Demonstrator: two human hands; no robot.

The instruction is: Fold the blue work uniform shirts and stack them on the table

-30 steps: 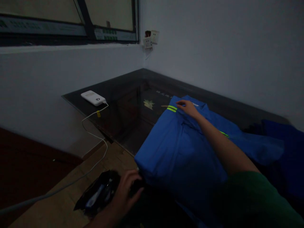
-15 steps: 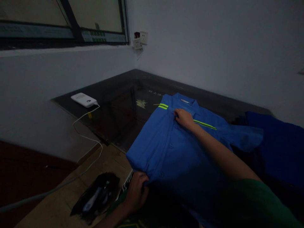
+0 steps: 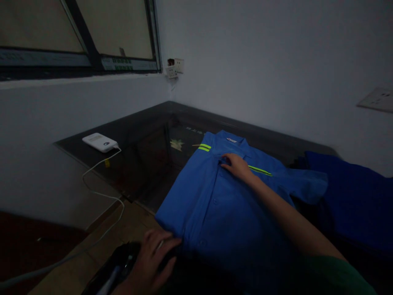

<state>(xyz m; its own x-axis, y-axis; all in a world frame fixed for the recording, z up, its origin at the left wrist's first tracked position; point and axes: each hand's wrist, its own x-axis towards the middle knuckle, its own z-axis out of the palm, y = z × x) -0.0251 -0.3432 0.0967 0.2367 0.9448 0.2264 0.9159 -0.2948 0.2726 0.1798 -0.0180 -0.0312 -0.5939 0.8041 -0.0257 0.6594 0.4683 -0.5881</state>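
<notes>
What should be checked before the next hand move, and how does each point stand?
1. Blue shirt front side up on the table: ok, buttons show.
2. Right hand at the shirt front: ok; whether it pinches cloth, cannot tell.
3. Left hand gripping the shirt: not ok, thumb and fingers look apart.
4. Sleeve clear of the darker blue cloth: not ok, they overlap in view.
5. White device clear of the shirt: ok.
6. Lower hem flat: cannot tell, too dark.

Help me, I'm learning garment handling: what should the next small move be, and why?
Probably bring the right hand to the outstretched sleeve and turn it inward over the blue shirt: that sleeve extends toward the dark blue cloth, while no sleeve sticks out on the opposite side.
</notes>
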